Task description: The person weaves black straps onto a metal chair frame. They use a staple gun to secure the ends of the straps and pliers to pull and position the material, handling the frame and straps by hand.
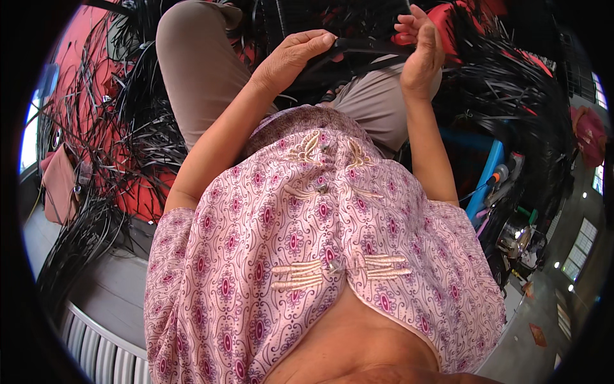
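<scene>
Black strips (511, 83) strew the red surface (144, 195); a window (581, 249) glows rightward.

Pinkish cloth (59, 189) at left, ribbed grey panel (102, 345) below; reddish bundle (589, 136) far right

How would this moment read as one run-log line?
left hand: pinching black strip; right hand: raised, grip unclear; around: loose black strands

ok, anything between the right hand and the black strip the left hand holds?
Nothing visible: the black strip runs from the left hand toward the right hand. Whether the right touches it is unclear.
</scene>
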A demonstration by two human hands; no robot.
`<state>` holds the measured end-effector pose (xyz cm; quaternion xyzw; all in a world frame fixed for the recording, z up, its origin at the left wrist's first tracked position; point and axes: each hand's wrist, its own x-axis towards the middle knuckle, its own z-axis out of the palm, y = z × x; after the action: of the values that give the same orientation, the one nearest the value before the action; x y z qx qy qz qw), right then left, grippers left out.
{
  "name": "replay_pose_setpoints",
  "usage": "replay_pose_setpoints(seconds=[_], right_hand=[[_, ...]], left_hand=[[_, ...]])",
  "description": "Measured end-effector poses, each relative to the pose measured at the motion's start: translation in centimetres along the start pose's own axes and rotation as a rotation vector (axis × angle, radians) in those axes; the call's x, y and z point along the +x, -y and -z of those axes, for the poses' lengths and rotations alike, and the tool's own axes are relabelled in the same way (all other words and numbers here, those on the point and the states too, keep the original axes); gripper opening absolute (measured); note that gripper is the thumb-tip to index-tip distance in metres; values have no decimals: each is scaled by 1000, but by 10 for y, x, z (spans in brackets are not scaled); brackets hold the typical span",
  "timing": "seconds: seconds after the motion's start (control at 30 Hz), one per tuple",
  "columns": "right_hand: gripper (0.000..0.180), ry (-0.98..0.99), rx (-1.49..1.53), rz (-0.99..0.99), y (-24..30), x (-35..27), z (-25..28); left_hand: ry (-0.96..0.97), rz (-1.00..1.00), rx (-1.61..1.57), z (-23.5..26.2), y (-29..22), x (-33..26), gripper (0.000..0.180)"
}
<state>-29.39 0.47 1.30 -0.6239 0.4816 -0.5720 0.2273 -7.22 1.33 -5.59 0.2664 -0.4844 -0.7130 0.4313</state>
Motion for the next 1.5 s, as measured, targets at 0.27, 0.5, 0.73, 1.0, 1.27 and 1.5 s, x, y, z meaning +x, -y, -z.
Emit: replay_pose_setpoints(seconds=[0.27, 0.5, 0.73, 1.0, 1.27, 1.5], right_hand=[[45, 21, -233, 186, -16, -7, 1], [48, 8, -355, 93, -38, 2, 34], [54, -46, -357, -26, -58, 12, 70], [75, -48, -82, -446, -105, 31, 133], [70, -142, -97, -449, -99, 36, 120], [70, -117, -102, -466, -102, 23, 131]], left_hand=[[134, -17, -121, 1, 13, 9, 37], [-152, -165, 27, 43, 2, 53, 29], [-908, -87, -226, 118, 19, 31, 31], [-769, 254, -379, 111, 49, 35, 22], [-785, 294, -454, 104, 53, 45, 22], [-756, 275, -499, 89, 48, 45, 20]])
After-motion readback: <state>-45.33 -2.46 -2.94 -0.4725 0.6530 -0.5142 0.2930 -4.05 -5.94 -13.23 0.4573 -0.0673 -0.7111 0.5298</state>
